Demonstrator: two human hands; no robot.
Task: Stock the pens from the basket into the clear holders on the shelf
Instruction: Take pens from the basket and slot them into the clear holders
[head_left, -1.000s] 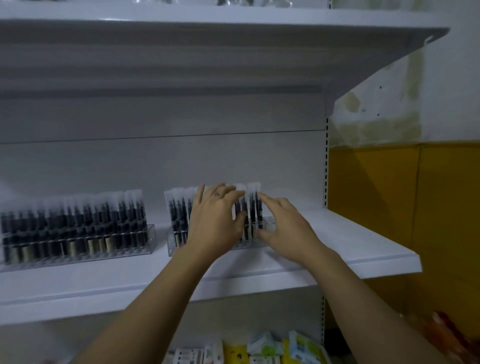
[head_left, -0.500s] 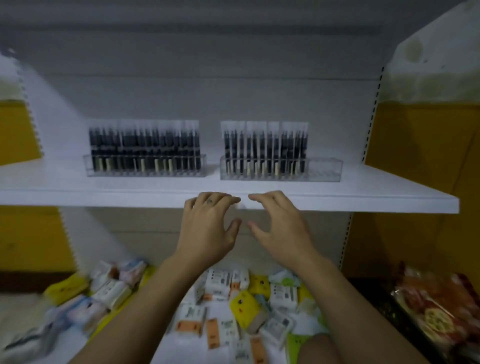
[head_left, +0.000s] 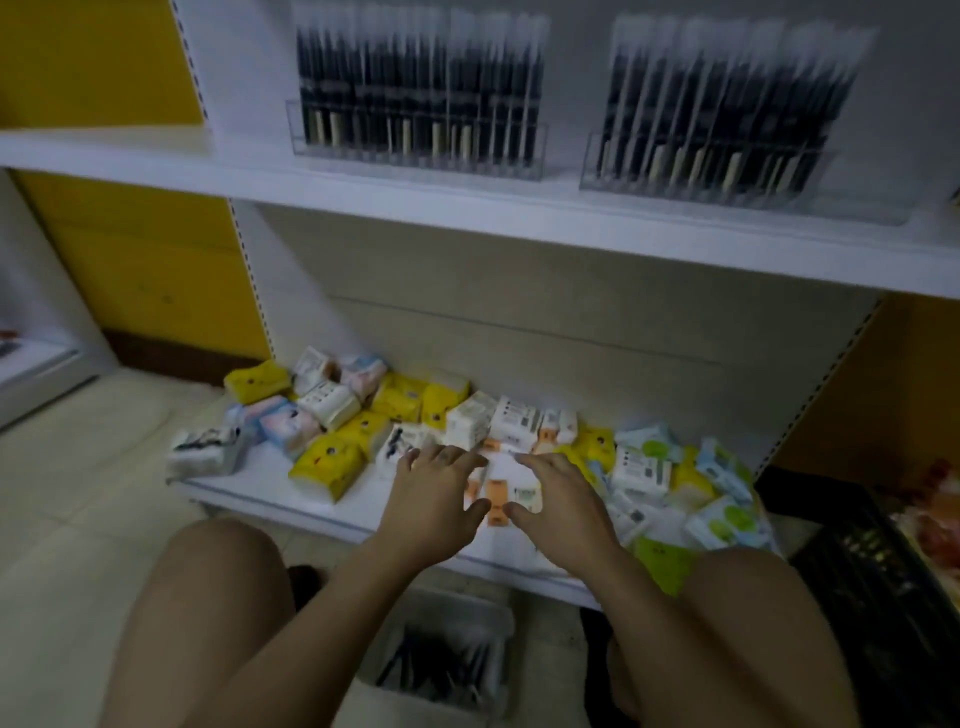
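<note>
The big white shelf (head_left: 467, 213) runs across the top of the frame. Its front edge sticks out, so pens lifted up could bump it and fall. The low shelf (head_left: 249, 491) is crowded with little packs (head_left: 332, 460). The basket (head_left: 483, 618) of pens (head_left: 415, 667) sits at the bottom middle, squeezed between two knees. The left hand (head_left: 431, 499) and right hand (head_left: 566, 506) hang empty, fingers spread, slightly apart.

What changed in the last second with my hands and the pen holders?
Both the left hand and right hand let go of the right holder and dropped, open and empty, to hover before the tissue packs on the lower shelf, above the basket. The left holder, right holder and their pens stayed put.
</note>
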